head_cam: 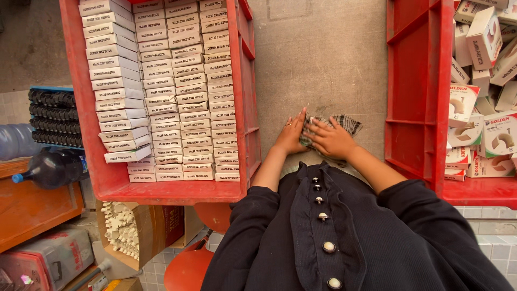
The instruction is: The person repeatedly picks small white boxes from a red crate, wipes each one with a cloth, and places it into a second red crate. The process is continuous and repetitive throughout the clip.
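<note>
Cloth (344,125) looks soft and light; we press it flat on the floor (323,64), left hand (291,134) and right hand (333,139) spread wide.

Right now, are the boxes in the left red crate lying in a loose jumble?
No, the small boxes stand packed in neat rows inside the left red crate.

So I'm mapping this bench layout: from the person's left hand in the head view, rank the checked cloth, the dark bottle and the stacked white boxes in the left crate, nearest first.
From the left hand:
1. Checked cloth, touching it, just to its right.
2. Stacked white boxes, in the red crate on its left.
3. Dark bottle, far left, beyond the crate.
</note>
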